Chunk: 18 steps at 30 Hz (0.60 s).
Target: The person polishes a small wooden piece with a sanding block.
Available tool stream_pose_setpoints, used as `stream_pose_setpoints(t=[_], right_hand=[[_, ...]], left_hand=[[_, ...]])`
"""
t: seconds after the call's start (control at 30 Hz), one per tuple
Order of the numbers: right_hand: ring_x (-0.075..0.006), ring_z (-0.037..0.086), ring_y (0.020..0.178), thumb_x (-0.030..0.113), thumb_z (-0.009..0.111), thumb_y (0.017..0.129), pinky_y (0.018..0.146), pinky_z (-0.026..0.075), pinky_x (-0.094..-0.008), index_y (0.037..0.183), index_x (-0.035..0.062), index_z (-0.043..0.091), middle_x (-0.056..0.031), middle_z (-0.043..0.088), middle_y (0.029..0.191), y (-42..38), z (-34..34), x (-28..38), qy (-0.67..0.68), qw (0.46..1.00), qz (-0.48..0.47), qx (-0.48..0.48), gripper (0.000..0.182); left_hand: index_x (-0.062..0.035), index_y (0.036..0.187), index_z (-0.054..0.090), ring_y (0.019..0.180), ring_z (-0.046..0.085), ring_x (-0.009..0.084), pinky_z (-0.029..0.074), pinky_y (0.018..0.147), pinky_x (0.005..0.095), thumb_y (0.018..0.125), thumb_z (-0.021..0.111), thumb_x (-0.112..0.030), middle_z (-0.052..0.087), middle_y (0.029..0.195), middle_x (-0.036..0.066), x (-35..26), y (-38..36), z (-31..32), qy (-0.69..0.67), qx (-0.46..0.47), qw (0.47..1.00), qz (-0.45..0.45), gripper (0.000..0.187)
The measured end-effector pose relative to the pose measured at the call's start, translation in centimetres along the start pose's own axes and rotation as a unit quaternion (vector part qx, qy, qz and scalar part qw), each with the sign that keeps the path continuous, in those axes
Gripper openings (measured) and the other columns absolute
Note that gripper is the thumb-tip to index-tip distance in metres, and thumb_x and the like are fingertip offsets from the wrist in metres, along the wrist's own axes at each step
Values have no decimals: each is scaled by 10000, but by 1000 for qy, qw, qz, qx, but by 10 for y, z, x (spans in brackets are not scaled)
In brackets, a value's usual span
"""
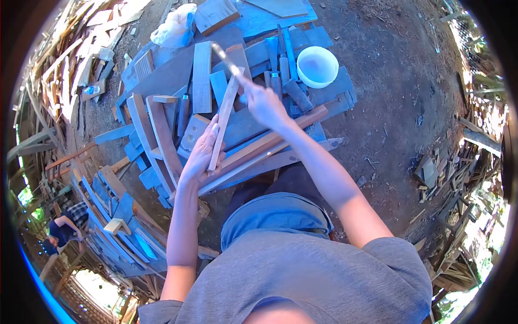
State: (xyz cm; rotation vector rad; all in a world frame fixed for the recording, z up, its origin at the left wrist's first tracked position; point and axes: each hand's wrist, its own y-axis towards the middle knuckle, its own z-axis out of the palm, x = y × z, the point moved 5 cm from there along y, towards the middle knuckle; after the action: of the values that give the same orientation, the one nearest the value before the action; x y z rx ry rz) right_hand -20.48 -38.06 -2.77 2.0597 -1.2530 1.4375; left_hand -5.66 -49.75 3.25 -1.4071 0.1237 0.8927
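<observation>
My left hand (201,154) is wrapped round the lower part of a narrow wooden strip (227,113), which slants up and away over the workbench. Small dark marks show along the strip's face. My right hand (263,105) is closed on a slim, long tool (223,57), smeared by motion, whose pale shaft reaches up and left past the strip's far end. I cannot make out the tool's kind or whether it touches the strip. Beyond the strip stands an upright board (202,75), with a blue-lit wood block (218,85) beside it.
Chisels (275,83) and other hand tools lie right of centre, near a white bowl (318,67). A plastic bag (174,26) sits at the far left corner. Angled wooden pieces (156,135) stand on the left. Another person (65,227) is at lower left among stacked timber.
</observation>
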Motion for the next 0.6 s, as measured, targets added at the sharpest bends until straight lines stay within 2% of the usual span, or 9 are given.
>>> stream_pose_setpoints(t=[0.17,0.27,0.4,0.43,0.47,0.5,0.53,0.57,0.6], right_hand=[[-451,659,764,163,466,936,708,537,-553,1409,265,459,-275,659,818,-16,-6,25,-46,999,6,11,484],[-427,663,849,160,461,964,759,538,-488,1427,220,446,-207,693,914,-30,-1,18,-36,997,9,60,467],[-419,659,924,188,419,981,812,529,-468,1426,173,449,-208,690,1008,46,1,-17,-62,996,55,20,446],[-385,677,864,198,407,987,783,535,-453,1427,161,449,-184,699,1011,59,8,-32,-40,999,2,-27,444],[-352,695,804,208,396,993,754,541,-439,1429,149,449,-159,708,1013,65,9,-38,-19,996,-49,-71,442],[-236,659,751,212,389,1003,748,534,-363,1428,131,458,-109,692,1031,64,9,-41,130,991,37,-2,438],[-236,659,751,212,389,1003,748,534,-363,1428,131,458,-109,692,1031,55,-1,-30,130,991,38,0,438],[-205,625,732,214,389,1007,745,526,-339,1427,136,463,-96,678,1017,43,-11,-19,229,970,80,23,433],[-174,591,713,217,388,1011,741,518,-316,1426,141,469,-82,663,1004,35,-13,-16,325,937,123,45,429]], left_hand=[[-256,1528,245,460,411,47,350,302,190,1042,399,-386,415,735,-5,0,-2,4,1,-6,1000,-13,527],[-269,1526,246,461,408,48,351,299,189,1037,408,-396,417,738,-4,5,-1,0,7,-8,1000,-7,531],[-272,1530,206,461,403,52,341,298,183,1041,384,-411,434,747,8,6,2,2,-50,21,998,-19,539],[-189,1486,279,503,416,82,345,306,189,1022,391,-478,442,806,57,18,9,-7,-131,41,990,-45,558],[-189,1486,279,503,416,82,345,306,189,1022,391,-478,442,806,57,16,9,-8,-126,43,990,-43,558],[-134,1439,313,539,427,107,351,313,194,1009,402,-506,435,842,87,13,7,2,-278,150,947,-51,576],[-79,1392,347,576,437,131,358,320,200,996,413,-534,429,877,116,9,1,9,-424,249,869,-58,607],[10,1305,382,650,452,190,422,401,238,987,439,-524,419,926,158,8,-2,17,-502,313,803,-70,623],[10,1305,382,650,452,190,422,401,238,987,439,-524,419,926,158,10,0,19,-505,310,802,-70,623]])
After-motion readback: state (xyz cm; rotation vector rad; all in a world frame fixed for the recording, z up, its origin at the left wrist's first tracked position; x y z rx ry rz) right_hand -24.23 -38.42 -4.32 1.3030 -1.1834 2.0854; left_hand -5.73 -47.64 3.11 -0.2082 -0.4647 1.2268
